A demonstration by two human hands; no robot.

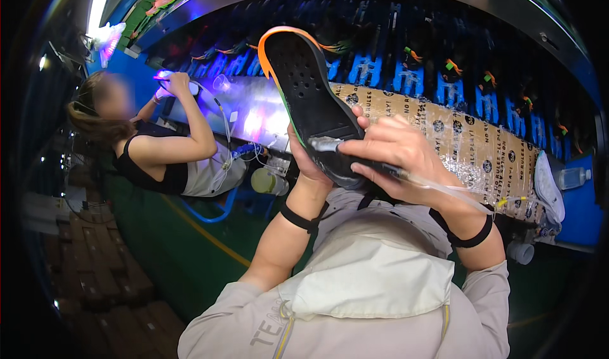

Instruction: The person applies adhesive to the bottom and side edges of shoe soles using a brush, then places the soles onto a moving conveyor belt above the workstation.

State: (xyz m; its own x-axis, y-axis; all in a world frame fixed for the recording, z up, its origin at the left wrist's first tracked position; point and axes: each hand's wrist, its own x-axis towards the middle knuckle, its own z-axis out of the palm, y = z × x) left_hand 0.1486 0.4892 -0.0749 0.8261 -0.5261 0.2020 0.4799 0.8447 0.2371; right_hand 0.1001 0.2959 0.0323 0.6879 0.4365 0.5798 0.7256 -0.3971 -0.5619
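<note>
Setting: factory line under dim blue light – a long conveyor [469,143] wrapped in printed brown film runs across the view, with blue racks [406,73] of shoe parts behind it and a green floor [184,245] below.
Left hand: left hand [309,162] wraps the lower end of a black shoe sole [304,92] from behind, fingers closed on it, the sole held upright in front of the chest.
Shoe sole: black, perforated face toward the camera, orange rim at its upper end; it is clear of the conveyor, raised in the air.
Right hand: right hand [396,149] is clamped on a dark pen-like applicator [355,159] with a clear tube [457,194] trailing from it; the tip rests at the sole's lower end.
Handling: the sole looks light and somewhat flexible – best gripped at the narrow end, away from the worked face.
Nearby: a co-worker [158,149] seated to the left holds something under violet light.
</note>
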